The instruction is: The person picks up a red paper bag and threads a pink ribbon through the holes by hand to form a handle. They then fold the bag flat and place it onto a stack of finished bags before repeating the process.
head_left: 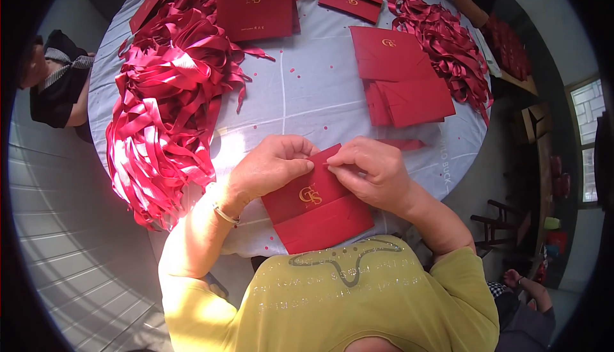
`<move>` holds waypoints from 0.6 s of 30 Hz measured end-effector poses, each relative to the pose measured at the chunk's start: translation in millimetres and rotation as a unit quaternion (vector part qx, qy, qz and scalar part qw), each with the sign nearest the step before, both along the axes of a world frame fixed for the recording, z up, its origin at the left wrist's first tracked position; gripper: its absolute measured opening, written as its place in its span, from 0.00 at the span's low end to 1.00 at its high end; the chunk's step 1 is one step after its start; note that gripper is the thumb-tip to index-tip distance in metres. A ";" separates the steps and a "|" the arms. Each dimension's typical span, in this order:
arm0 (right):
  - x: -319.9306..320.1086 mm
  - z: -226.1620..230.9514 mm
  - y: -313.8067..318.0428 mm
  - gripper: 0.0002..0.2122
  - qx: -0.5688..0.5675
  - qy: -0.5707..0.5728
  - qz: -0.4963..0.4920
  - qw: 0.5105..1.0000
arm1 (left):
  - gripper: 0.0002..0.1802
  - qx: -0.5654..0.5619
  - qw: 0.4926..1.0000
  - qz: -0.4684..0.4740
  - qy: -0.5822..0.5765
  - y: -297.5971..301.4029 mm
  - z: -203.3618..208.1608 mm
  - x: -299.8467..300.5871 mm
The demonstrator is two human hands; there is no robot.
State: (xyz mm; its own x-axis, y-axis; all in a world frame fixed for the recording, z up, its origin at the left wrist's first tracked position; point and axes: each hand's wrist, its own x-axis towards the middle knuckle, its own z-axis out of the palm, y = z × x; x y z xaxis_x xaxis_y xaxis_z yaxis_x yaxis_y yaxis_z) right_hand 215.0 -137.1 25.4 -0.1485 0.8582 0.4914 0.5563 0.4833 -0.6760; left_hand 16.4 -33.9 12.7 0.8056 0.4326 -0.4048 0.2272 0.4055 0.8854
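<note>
Red paper bag (318, 206), folded flat, gold print facing up, at the near edge of the table (307, 106), close to the yellow shirt (358, 294). Left hand (272, 166): fingers clamped on its far-left edge, thumb on top. Right hand (377, 172): fingertips together at the far edge, apparently pinching the paper; a thin ribbon between them can't be ruled out. Bag should be light, stiffish card, easy to crease; best held by edges, off the print. Underside and the left fingers' tips are hidden.

Loose ribbon strip (409, 144) just beyond the right hand, partly covered. Left: big heap of ribbons (173, 80), likely soft and slippery. Right: bag stack (419, 102), second ribbon heap (451, 45) beyond. Far side: more bags (256, 7), some cut off by the top edge.
</note>
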 end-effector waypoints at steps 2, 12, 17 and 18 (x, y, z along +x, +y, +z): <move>-1.9 -2.2 0.4 0.08 0.028 -0.069 -0.016 0.997 | 0.12 0.012 1.000 0.004 -0.003 -1.7 -2.1 -0.6; -18.3 3.6 -0.5 0.04 0.006 -0.223 -0.050 0.973 | 0.11 0.081 0.996 0.015 -0.018 -4.4 -8.7 0.6; -24.0 18.0 11.6 0.03 -0.090 -0.212 -0.029 0.973 | 0.10 0.122 0.992 0.027 -0.030 -5.7 -8.8 -0.6; -23.7 18.8 13.5 0.03 -0.085 -0.211 -0.026 0.973 | 0.10 0.132 0.991 0.028 -0.025 -5.8 -8.2 -0.9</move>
